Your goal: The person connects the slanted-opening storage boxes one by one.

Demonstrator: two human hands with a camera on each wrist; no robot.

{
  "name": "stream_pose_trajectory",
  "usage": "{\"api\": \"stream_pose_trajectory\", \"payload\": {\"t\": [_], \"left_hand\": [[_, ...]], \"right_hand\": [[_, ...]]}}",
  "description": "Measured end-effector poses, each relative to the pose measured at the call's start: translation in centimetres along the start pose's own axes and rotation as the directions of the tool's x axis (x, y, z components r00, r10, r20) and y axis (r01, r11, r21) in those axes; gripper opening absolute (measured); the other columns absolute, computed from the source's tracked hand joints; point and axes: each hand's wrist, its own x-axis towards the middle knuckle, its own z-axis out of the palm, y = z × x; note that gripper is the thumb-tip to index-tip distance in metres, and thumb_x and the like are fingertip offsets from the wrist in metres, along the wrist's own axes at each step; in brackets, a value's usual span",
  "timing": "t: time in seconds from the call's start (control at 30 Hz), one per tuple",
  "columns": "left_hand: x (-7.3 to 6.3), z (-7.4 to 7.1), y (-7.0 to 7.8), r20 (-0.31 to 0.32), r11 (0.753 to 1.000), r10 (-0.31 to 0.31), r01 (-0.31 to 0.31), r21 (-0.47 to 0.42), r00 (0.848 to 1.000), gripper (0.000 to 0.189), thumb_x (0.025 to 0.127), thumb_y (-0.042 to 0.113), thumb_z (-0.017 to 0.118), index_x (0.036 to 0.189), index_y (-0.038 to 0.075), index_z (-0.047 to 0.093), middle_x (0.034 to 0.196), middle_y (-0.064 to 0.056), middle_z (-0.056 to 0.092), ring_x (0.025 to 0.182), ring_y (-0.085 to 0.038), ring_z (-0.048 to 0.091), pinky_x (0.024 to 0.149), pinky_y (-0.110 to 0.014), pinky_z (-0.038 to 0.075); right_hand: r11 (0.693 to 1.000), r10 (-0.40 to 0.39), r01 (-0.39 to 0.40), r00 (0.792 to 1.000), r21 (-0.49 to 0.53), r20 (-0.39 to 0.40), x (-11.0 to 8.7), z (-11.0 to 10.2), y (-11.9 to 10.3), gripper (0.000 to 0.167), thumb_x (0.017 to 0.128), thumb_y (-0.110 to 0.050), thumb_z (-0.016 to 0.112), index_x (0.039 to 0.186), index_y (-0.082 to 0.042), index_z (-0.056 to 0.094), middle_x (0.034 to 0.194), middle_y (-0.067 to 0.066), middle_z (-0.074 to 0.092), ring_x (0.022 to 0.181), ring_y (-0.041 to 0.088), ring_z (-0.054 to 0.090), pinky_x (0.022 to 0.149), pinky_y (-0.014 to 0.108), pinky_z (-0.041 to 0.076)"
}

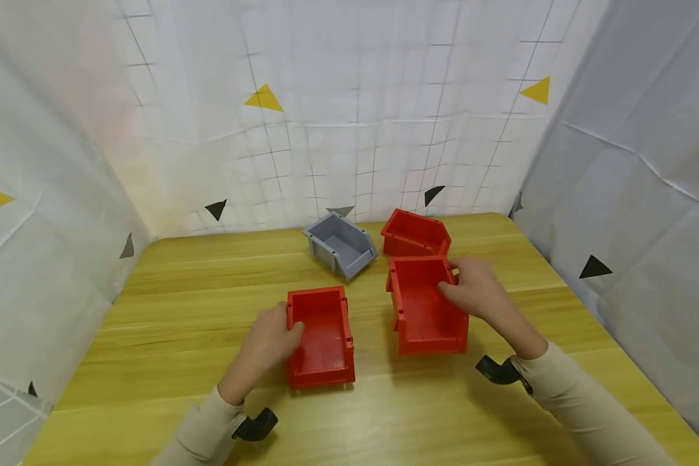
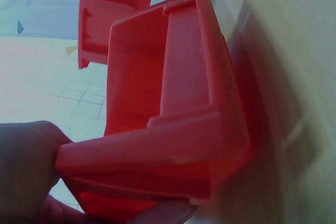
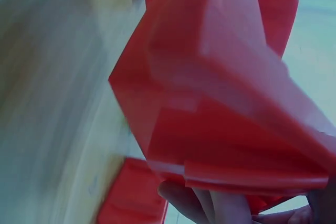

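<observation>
My left hand grips the left wall of a red plastic storage bin, thumb inside over the rim. That bin sits low over the table, its open top facing up. With my right hand I hold a second red bin by its right wall, thumb inside. A shadow under it suggests it is raised off the table. Fingers curl beneath its rim in the right wrist view. Both held bins look empty inside, and a gap separates them.
Behind the right-hand bin stands a third red bin, partly covered by it. A grey bin lies angled to its left. The wooden table ends at white sheeting at the back and sides.
</observation>
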Motion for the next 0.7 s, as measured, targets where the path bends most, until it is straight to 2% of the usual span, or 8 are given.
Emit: {"api": "stream_pose_trajectory", "payload": {"t": [0.17, 0.3, 0.47, 0.7], "left_hand": [[-0.1, 0.5, 0.0, 0.008, 1.000, -0.003, 0.004, -0.019, 1.000, 0.025, 0.095, 0.010, 0.062, 0.113, -0.007, 0.059, 0.078, -0.008, 0.059, 0.061, -0.021, 0.055, 0.053, -0.032, 0.050], [0.0, 0.8, -0.1, 0.001, 1.000, 0.009, -0.009, 0.010, 1.000, 0.021, 0.094, 0.011, 0.060, 0.107, -0.005, 0.058, 0.075, -0.008, 0.057, 0.060, -0.021, 0.054, 0.052, -0.032, 0.047], [0.1, 1.1, 0.0, 0.000, 1.000, 0.008, -0.008, 0.025, 1.000, 0.024, 0.095, 0.013, 0.060, 0.109, -0.007, 0.057, 0.076, -0.009, 0.056, 0.061, -0.022, 0.053, 0.052, -0.032, 0.046], [0.2, 1.3, -0.2, 0.004, 1.000, 0.000, 0.000, 0.019, 1.000, 0.028, 0.096, 0.013, 0.061, 0.115, -0.007, 0.057, 0.080, -0.009, 0.057, 0.063, -0.022, 0.054, 0.053, -0.033, 0.047]], "right_hand": [[1.000, 0.005, -0.006, 0.999, 0.018, 0.035, 0.0, 1.3, -1.1, 0.034, 0.093, -0.008, 0.067, 0.121, 0.011, 0.065, 0.079, 0.007, 0.072, 0.077, 0.026, 0.072, 0.064, 0.039, 0.061], [0.999, -0.027, 0.028, 0.999, -0.025, 0.024, 0.2, 2.1, -1.7, 0.021, 0.091, -0.008, 0.068, 0.106, 0.007, 0.067, 0.081, 0.007, 0.069, 0.070, 0.022, 0.066, 0.061, 0.036, 0.058], [0.998, -0.053, 0.054, 0.998, -0.024, 0.035, 0.3, 3.0, -2.2, 0.010, 0.090, -0.006, 0.068, 0.094, 0.002, 0.064, 0.068, 0.005, 0.059, 0.059, 0.020, 0.057, 0.055, 0.034, 0.052], [1.000, -0.018, 0.018, 0.997, -0.007, 0.078, 0.6, 3.9, -2.9, 0.013, 0.091, -0.007, 0.066, 0.100, 0.002, 0.065, 0.068, 0.005, 0.058, 0.058, 0.021, 0.056, 0.056, 0.033, 0.052]]}}
